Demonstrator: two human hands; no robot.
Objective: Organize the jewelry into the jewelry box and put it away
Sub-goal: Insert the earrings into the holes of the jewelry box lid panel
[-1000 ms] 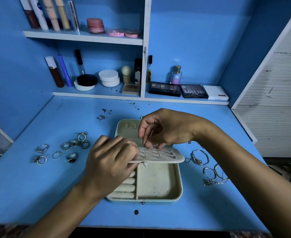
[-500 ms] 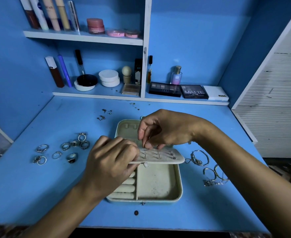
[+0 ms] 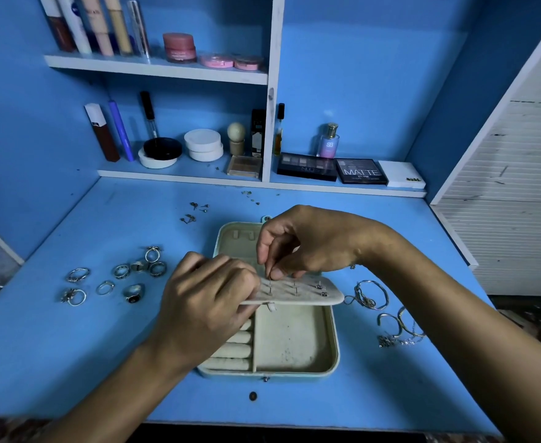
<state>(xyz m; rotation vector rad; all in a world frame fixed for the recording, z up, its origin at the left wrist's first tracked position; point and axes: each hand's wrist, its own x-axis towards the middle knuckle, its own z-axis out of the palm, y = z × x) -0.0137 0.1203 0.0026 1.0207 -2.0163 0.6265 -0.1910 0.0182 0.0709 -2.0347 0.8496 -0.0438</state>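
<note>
An open cream jewelry box (image 3: 334, 346) lies on the blue desk, with ring rolls at its left and a bare compartment at its right. My left hand (image 3: 205, 302) grips the left end of the box's earring panel (image 3: 307, 294), held level above the tray. My right hand (image 3: 307, 244) pinches a small stud earring (image 3: 269, 277) at the panel's upper left. A few studs sit in the panel. Several rings (image 3: 119, 278) lie left of the box. Bangles and chains (image 3: 381, 308) lie to its right. Loose earrings (image 3: 194, 212) are scattered behind it.
Two shelves at the back hold cosmetics: tubes, jars, a perfume bottle (image 3: 329, 140) and eyeshadow palettes (image 3: 333, 171). A white slatted panel (image 3: 518, 187) stands at the right. A small dark speck (image 3: 253, 395) lies near the desk's front edge.
My right hand's fingertips have shifted slightly on the stud at the panel's upper left. My left hand keeps holding the panel in the same place.
</note>
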